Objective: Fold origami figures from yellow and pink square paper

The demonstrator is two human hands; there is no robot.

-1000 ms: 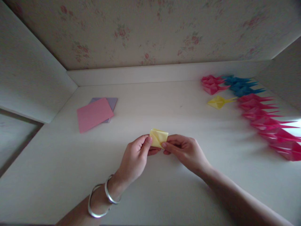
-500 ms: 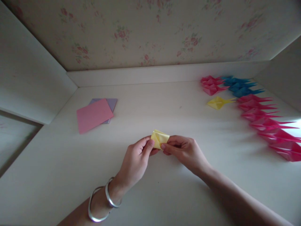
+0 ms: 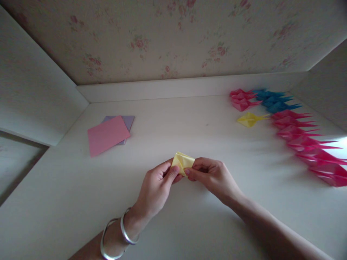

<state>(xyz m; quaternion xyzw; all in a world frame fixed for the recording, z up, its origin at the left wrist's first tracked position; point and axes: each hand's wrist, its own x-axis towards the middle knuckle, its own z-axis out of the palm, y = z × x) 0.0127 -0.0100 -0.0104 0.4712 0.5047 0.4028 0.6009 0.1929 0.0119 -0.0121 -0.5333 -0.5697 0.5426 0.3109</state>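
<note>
A small piece of folded yellow origami paper [image 3: 183, 161] is held up above the white tabletop, with creased layers facing me. My left hand [image 3: 157, 186] pinches its left side, thumb on top and fingers underneath. On the right side, my right hand [image 3: 211, 177] grips it between thumb and curled fingers. Both thumbs press near its lower edge, close together. The fingertips behind the paper are partly hidden. Two silver bangles [image 3: 126, 227] circle my left wrist.
Pink paper [image 3: 108, 136] overlaps purple paper [image 3: 128, 122] at left. At right lie a folded yellow paper piece [image 3: 249, 120], several blue folded pieces [image 3: 276, 101] and rows of pink folded pieces [image 3: 316, 157] with pointed ends. A flowered wall [image 3: 151, 43] stands behind the white tabletop [image 3: 173, 126].
My left thumb has slid slightly lower on the yellow paper, which has tilted a little. Both hands keep their grip. The whole view has shifted slightly.
</note>
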